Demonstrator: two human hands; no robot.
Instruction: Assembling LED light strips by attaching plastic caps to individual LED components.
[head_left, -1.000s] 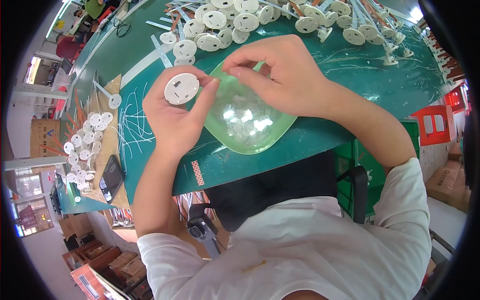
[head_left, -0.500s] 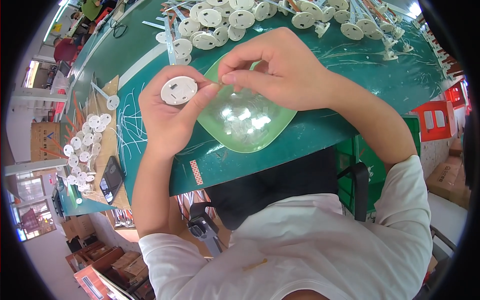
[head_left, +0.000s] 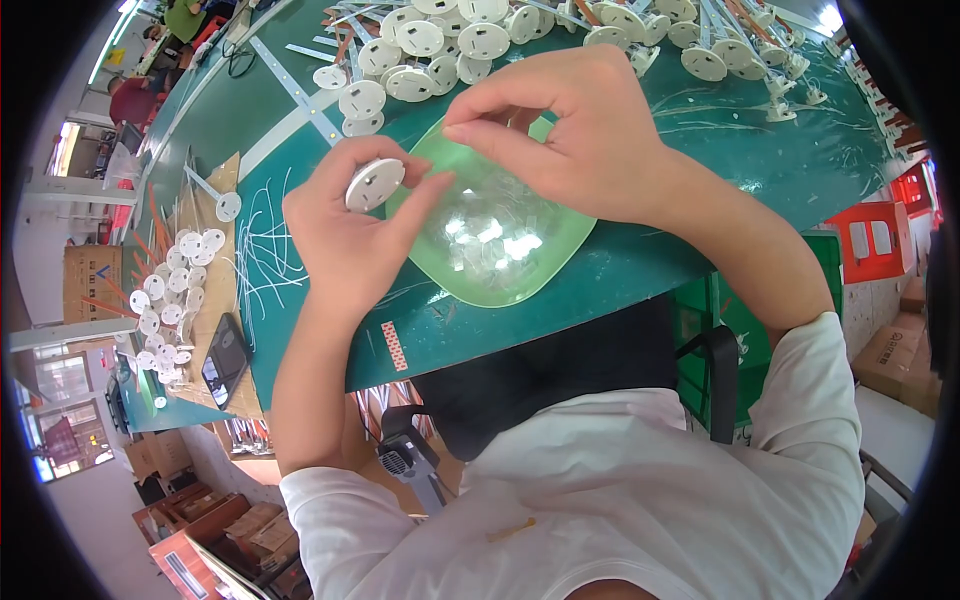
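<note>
My left hand [head_left: 340,225] is closed around a white round disc [head_left: 376,186] with small dark slots in its face. A perforated metal strip [head_left: 292,86] reaches up and left from behind that hand, apparently joined to the disc. The left thumb and fingertip stand apart at the disc's right side. My right hand [head_left: 600,135] is raised over a green bowl [head_left: 493,297], thumb and forefinger pinched; anything between them is too small to make out. Small clear pieces [head_left: 490,230] lie in the bowl.
Piles of similar white discs with strips lie at the table's far side [head_left: 421,40] and on cardboard at left [head_left: 172,285]. Thin white strings [head_left: 262,245], a phone [head_left: 224,360] and a small patterned strip [head_left: 394,346] are nearby. A green crate [head_left: 700,370] stands below right.
My hands, close together before, have drawn apart. The right moved slightly up and right. The left turned the disc edgewise, and its metal strip swung out to the upper left.
</note>
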